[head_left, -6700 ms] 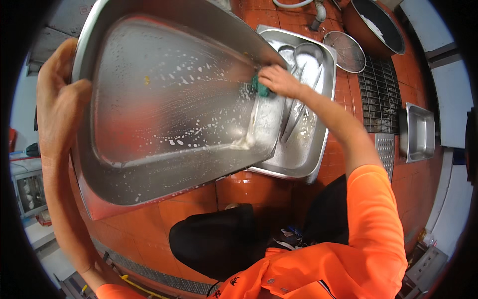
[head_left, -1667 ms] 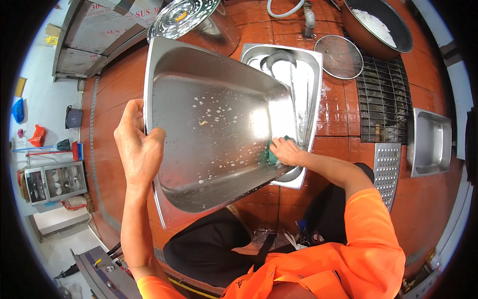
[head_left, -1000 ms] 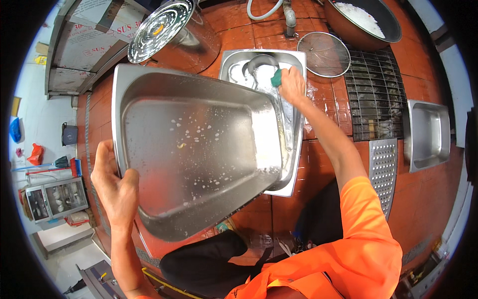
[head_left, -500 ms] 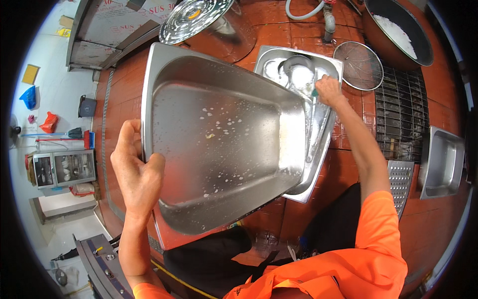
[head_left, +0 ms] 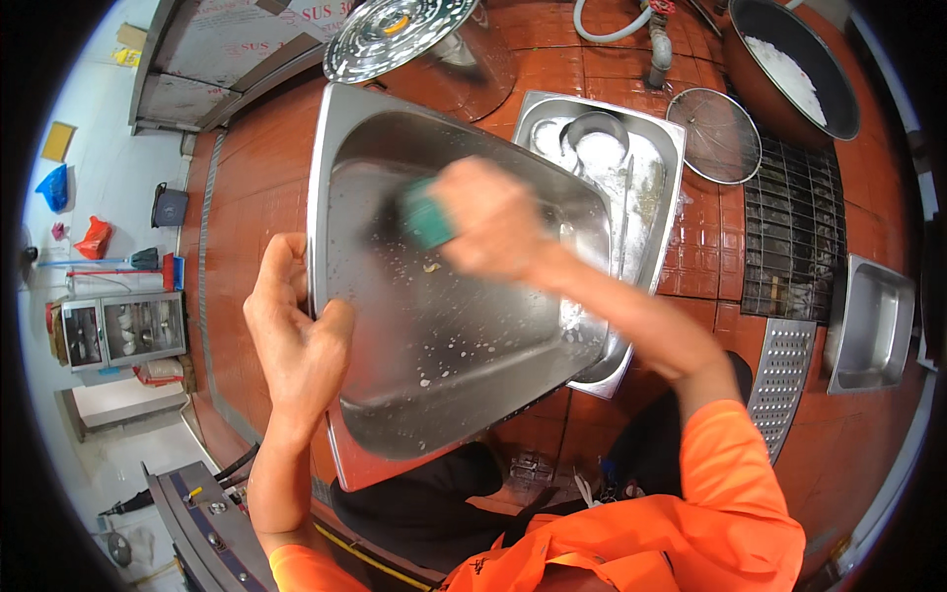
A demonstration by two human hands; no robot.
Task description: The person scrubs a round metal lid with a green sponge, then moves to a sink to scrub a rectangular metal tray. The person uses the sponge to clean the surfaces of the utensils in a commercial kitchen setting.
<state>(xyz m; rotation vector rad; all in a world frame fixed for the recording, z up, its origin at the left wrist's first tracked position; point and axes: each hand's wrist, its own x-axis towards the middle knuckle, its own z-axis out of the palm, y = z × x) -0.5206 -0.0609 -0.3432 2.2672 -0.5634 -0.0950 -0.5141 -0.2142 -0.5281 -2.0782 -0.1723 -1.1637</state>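
Observation:
A deep rectangular steel pan (head_left: 464,345) is tilted up in front of me, its inside flecked with suds and a small yellowish scrap. My left hand (head_left: 301,316) is closed over its left rim, thumb on the inner side. Over the pan's inside, my right hand (head_left: 493,217) grips a green scouring pad (head_left: 426,215); both are smeared by motion. The pan's right end rests over a second steel pan (head_left: 676,183), which holds sudsy water, a round metal bowl-shaped piece (head_left: 600,138) and a long thin handle.
A round wire strainer (head_left: 715,136) lies right of the second pan, near a floor grate (head_left: 794,227). Beyond are a dark wok-like vessel (head_left: 838,89) with white contents and a pipe with a red valve (head_left: 659,49). A large lidded pot (head_left: 459,74) stands behind. Another steel pan (head_left: 873,326) is far right.
My right hand has moved left with the green pad, from the sudsy pan into the tilted pan. The tilted pan and my left hand sit slightly farther right in view.

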